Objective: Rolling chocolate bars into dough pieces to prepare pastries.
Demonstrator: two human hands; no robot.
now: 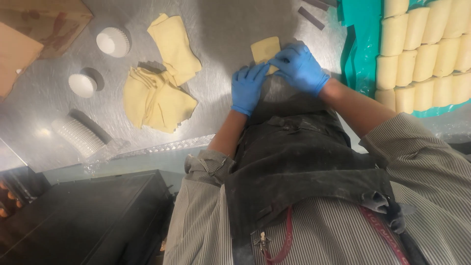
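Blue-gloved left hand (248, 88) and right hand (299, 66) work one small dough square (265, 49) lying flat on the worktop (221, 29), straight ahead of the person's apron (294, 162). Right-hand fingers (278, 61) are pinched nearly closed on the square's near edge. Left-hand fingers (255, 72) lie loosely extended, tips touching the same near edge, not wrapped round anything.

Doing it well, as a judgement: the sheet looks thin and soft, so lift the edge with light, even pressure from both hands. Keep the fold line straight and parallel to the far edge. Avoid stretching one corner, which would likely tear it or skew the piece. Keep the far edge flat on the metal while the near one comes up.

Surface: brushed steel, shiny, with a bright glare patch near the middle. To the left lies a loose heap of pale dough sheets (159, 78), overlapping and partly folded. Beyond that sit two stacks of white fluted paper cups (113, 41), well apart from the hands, plus a sleeve of the same cups (78, 135) on its side in clear wrap. Brown cardboard boxes (34, 29) fill the far left corner. On the right, a teal tray (360, 54) holds rows of rolled dough pieces (427, 49), packed touching each other. Two dark strips (311, 17) lie near the tray.

Room: a dark cabinet (98, 216) stands beside the person; little else shows.
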